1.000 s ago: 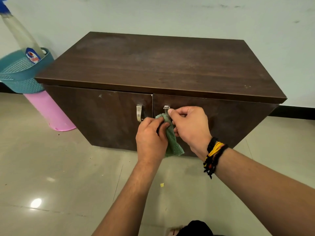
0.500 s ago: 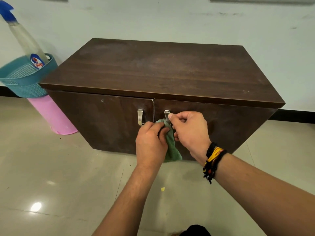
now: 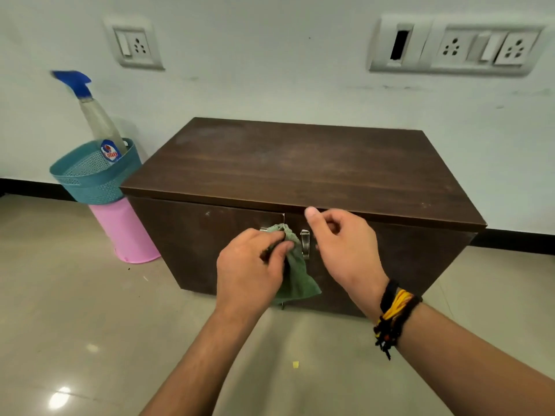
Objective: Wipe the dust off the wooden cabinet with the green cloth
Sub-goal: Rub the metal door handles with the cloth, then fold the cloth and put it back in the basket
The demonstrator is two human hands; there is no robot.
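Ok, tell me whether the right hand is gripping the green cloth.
No: the green cloth is pinched by the left hand, while the right hand hovers beside the metal door handle with nothing in its fingers.

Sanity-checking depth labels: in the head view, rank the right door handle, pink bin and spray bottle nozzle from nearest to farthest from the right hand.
From the right hand:
1. Right door handle, just left of its fingers.
2. Pink bin, on the floor left of the cabinet.
3. Spray bottle nozzle, far upper left by the wall.

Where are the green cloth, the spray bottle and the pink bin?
cloth (image 3: 295, 280), head view, hanging lower part.
spray bottle (image 3: 97, 117), head view, clear neck.
pink bin (image 3: 126, 229), head view, side wall.
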